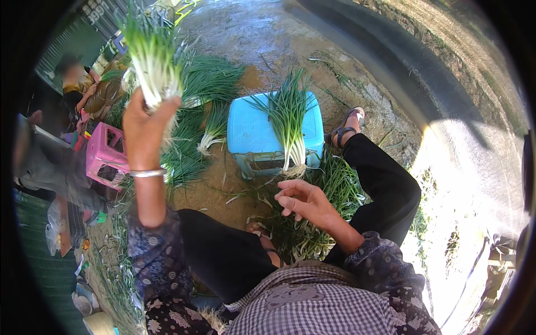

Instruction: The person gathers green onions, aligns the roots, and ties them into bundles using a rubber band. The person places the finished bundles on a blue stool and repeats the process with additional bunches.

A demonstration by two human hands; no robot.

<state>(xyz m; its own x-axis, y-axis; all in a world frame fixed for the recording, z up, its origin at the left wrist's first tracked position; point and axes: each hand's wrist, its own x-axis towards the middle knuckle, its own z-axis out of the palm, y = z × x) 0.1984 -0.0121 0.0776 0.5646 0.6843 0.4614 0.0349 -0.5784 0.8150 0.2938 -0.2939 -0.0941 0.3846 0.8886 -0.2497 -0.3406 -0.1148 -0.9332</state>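
My left hand (146, 125) is raised at the upper left, closed around the root end of a bunch of green onions (153, 61), whose green tops point away from me. A second bunch of green onions (291, 120) lies on a blue plastic stool (245, 125), its white stems and roots toward me at the near edge. Just short of those roots hovers my right hand (307, 204); its fingers are loosely bent and apart, with nothing in them.
Heaps of green onions (209, 78) cover the ground left of the blue stool, and loose green leaves (340, 190) lie to its right by my leg. A pink stool (106, 153) stands at the left. Another person (84, 89) sits at the far left.
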